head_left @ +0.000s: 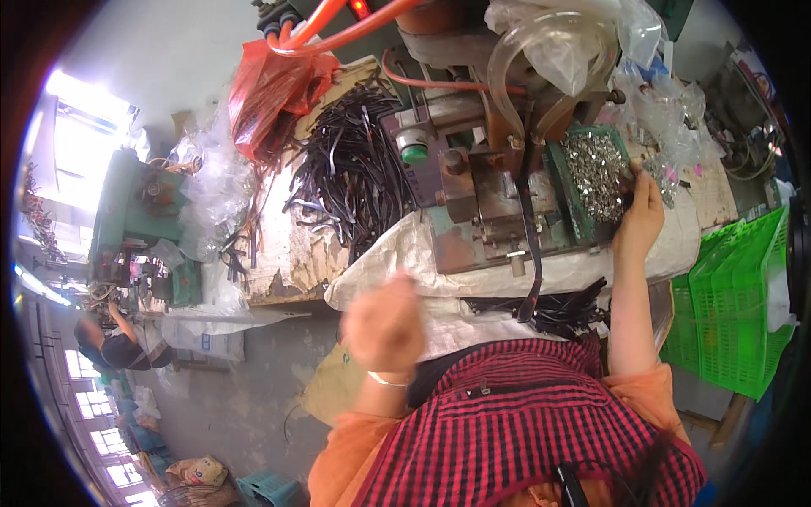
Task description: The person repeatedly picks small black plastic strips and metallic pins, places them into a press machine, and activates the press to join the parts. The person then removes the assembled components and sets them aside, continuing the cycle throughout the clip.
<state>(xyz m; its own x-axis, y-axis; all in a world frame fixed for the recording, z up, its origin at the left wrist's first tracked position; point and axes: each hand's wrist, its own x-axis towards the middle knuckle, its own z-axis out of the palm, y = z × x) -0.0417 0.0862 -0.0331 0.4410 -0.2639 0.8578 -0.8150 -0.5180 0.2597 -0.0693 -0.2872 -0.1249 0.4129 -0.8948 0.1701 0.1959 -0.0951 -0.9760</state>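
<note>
My right hand (642, 211) is at the right edge of a green tray (583, 215) heaped with small shiny metal pieces (596, 173). Its fingers curl in over the pieces, and what they pinch is too small to make out. My left hand (384, 328) is raised over my lap, smeared by motion, so its fingers do not show clearly. A long dark strip (532, 245) hangs from the middle of a metal press (498, 194) down past the table edge. More black strips (566, 313) lie on my lap.
A big heap of black strips (355, 160) lies left of the press, beside a red plastic bag (270, 97). Orange hoses (329, 29) run overhead. Green crates (726, 296) stand at the right. Another person (127, 346) works at a green machine (144, 203) far left.
</note>
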